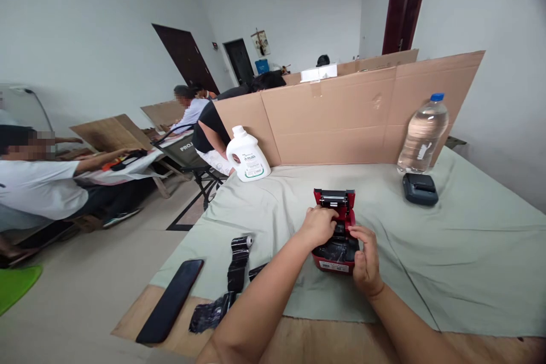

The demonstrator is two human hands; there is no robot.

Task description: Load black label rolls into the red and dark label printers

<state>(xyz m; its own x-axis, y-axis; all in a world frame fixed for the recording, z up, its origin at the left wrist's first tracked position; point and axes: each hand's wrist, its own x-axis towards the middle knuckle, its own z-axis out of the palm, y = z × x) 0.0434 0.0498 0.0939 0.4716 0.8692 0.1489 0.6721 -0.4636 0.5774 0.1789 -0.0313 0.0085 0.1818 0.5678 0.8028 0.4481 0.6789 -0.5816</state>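
Both hands on small red plastic printer [335,233] with lid open, mid-cloth: left hand [318,226] curled over black ribbon inside, right hand [365,261] clasping its 3 o'clock side. Risk: ribbon creasing or tearing under fingers; loose black film strip [237,264] at 9 o'clock.

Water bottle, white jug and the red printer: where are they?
Water bottle [422,136], head view, on its clear middle.
White jug [247,157], head view, on its labelled front.
Red printer [335,199], head view, on its raised lid, above the left hand [319,226] and right hand [365,260].
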